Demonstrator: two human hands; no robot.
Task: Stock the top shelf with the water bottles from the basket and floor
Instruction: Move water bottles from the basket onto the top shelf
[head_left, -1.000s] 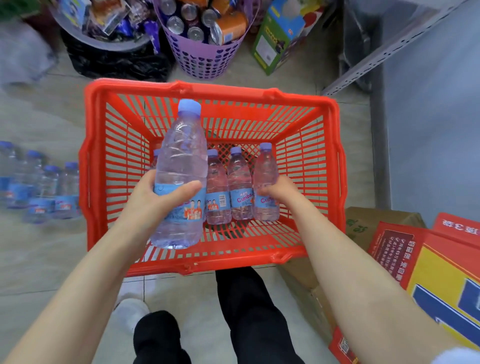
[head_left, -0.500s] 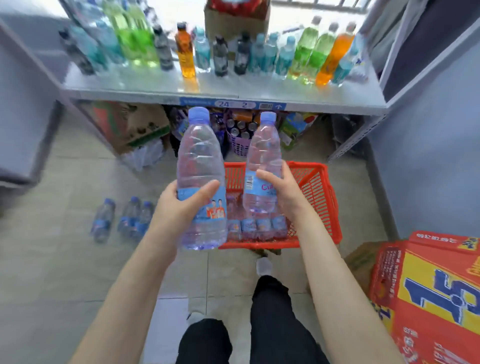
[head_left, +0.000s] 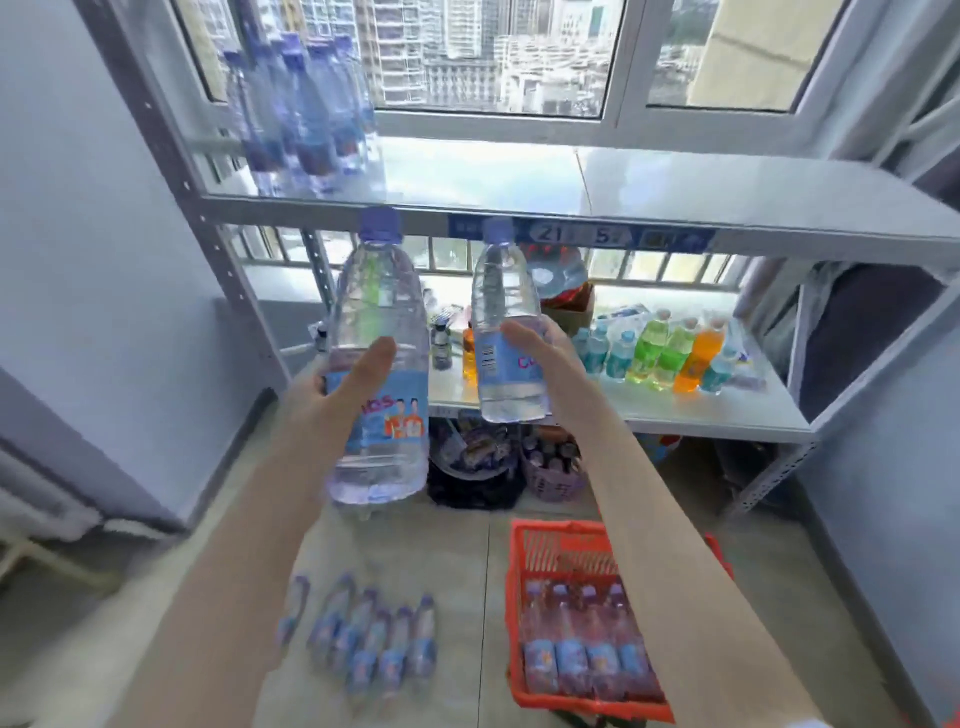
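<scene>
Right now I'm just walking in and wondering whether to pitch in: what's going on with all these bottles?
A person is restocking water. The left hand holds a large water bottle and the right hand a smaller water bottle, both upright in front of the top shelf, neither set down yet. A cluster of bottles already stands at that shelf's left end. More sit in the red basket, and a row of bottles on the floor.

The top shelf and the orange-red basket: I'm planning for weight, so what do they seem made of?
Top shelf: probably painted sheet metal, smooth pale grey with a soft sheen, carried on perforated uprights. Basket: likely moulded plastic, bright orange-red, its walls an open lattice of slats.
</scene>
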